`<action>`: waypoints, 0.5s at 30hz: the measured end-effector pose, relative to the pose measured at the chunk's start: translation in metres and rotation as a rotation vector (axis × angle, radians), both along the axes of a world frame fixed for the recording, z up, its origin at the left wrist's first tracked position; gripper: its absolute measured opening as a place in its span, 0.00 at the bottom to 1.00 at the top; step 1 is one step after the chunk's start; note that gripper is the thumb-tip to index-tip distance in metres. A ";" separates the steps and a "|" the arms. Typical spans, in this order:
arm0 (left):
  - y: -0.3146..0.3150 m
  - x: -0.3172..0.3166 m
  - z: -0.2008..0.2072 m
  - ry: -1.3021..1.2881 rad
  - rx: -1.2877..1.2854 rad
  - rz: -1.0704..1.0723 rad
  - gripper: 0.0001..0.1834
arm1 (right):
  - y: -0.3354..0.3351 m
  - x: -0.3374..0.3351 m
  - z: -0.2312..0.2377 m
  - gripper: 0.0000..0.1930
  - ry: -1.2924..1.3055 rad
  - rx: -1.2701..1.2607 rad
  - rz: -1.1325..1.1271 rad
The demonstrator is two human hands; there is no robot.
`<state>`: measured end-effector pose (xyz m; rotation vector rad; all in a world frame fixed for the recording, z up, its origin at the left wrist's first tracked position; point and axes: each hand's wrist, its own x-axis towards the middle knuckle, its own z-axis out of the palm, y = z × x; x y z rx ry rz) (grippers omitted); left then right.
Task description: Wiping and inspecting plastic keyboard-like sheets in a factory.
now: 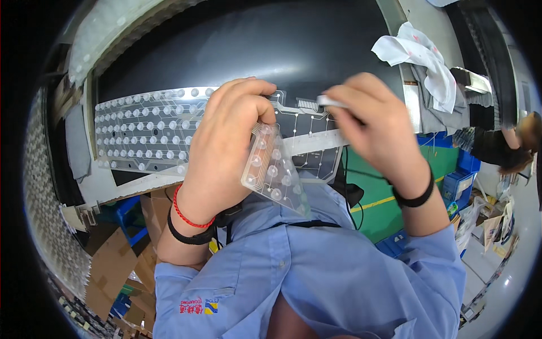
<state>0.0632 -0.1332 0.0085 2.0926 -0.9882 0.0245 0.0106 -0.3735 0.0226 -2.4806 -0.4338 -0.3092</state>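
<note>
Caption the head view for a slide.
Left hand holding a partly folded clear membrane, right hand pinching a small white piece.

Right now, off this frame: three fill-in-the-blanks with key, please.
1. The left hand grips a clear sheet; its wrist wears a black band and a ____ cord.
2. The right hand holds a small ____ piece.
3. The line on the green floor is ____.

Missing: red; white; yellow.

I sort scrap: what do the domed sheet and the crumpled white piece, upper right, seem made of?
The domed sheet looks like clear, glossy plastic film: the dark surface shows through. The white piece looks like thin, matte cloth, judging by soft folds; paper possible.
</note>
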 end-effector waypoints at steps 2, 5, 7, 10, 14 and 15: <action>0.000 0.000 0.001 0.025 -0.013 -0.006 0.09 | -0.015 -0.006 0.006 0.07 0.024 -0.027 -0.089; -0.004 0.000 0.003 0.054 -0.012 -0.007 0.09 | 0.008 0.008 0.009 0.09 0.027 0.092 0.022; -0.003 -0.001 0.001 0.060 -0.013 0.006 0.10 | 0.029 0.014 0.001 0.11 0.012 0.073 0.119; 0.000 -0.001 -0.001 0.035 -0.015 0.005 0.09 | 0.005 0.000 0.001 0.09 0.008 -0.002 -0.025; -0.001 -0.003 0.003 0.068 -0.013 0.006 0.09 | -0.011 -0.008 0.011 0.08 0.085 0.047 -0.133; -0.002 -0.002 0.002 0.059 -0.008 0.001 0.09 | -0.001 -0.004 0.009 0.08 0.037 0.065 -0.062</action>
